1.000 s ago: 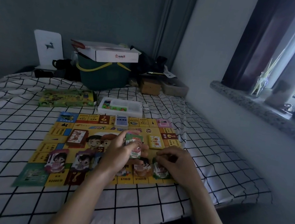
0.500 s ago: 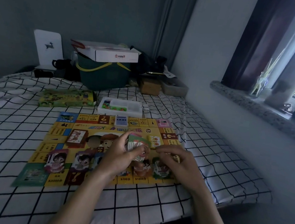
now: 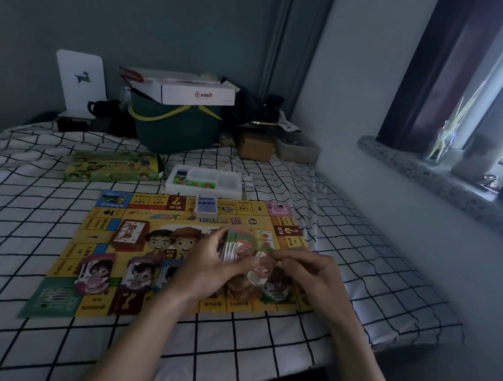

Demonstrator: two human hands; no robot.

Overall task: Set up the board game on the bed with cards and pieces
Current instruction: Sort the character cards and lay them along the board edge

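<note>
Both hands (image 3: 265,271) grip card stack (image 3: 237,247) over board (image 3: 103,229); piece tray (image 3: 205,181) beyond.

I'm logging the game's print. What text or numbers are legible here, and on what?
"$700分", "$1000分" and "$2000分": near-edge squares of the game board.
"?": dark red board squares.
Red house logo, characters beside it blurred: white carton.
Board title, card stacks, green game box: too blurred to read.
</note>
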